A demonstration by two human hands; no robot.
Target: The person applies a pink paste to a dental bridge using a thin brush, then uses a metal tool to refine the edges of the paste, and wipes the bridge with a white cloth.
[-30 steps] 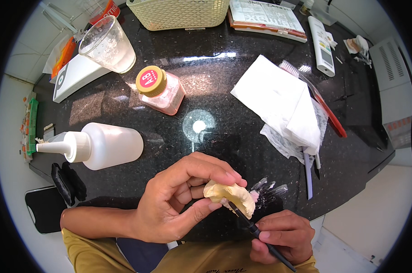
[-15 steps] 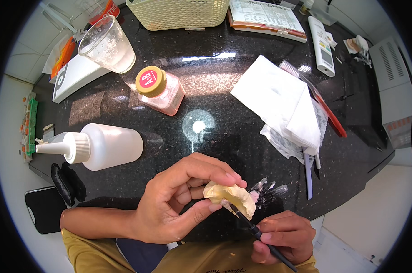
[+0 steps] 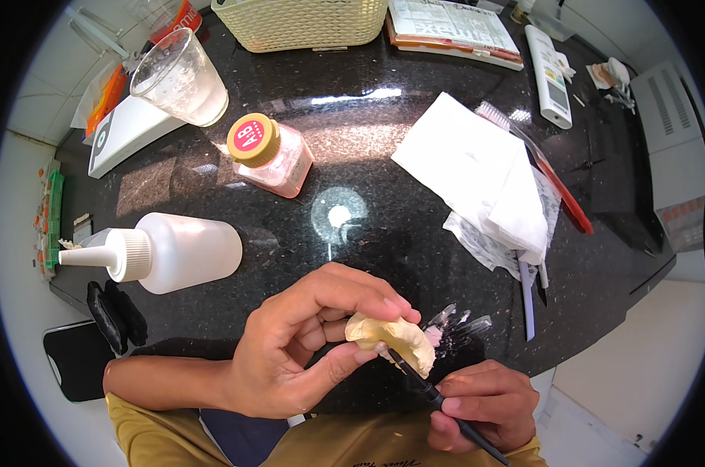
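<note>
A cream plaster dental cast (image 3: 408, 342), curved like a jaw, is pinched between the thumb and fingers of my left hand (image 3: 306, 338). Pinkish material shows on its edge near my left thumb. My right hand (image 3: 489, 405) is closed round a slim black-handled tool (image 3: 434, 395), held like a pen. The thin end of this tool meets the cast's inner edge; its exact tip is too small to make out. Just behind the cast, a pink and whitish smear (image 3: 436, 335) marks the dark countertop (image 3: 290, 300).
A white squeeze bottle (image 3: 189, 253) lies at left, below a gold-lidded jar (image 3: 278, 159) and a tilted glass (image 3: 185, 82). At right are white tissues (image 3: 469, 163), a red-handled brush (image 3: 562, 191) and a lilac stick (image 3: 528, 307). A woven basket (image 3: 302, 27) stands far back.
The cast and the tool on it have shifted very slightly in my hands. Both grips stay the same, and the whole view has moved a little.
</note>
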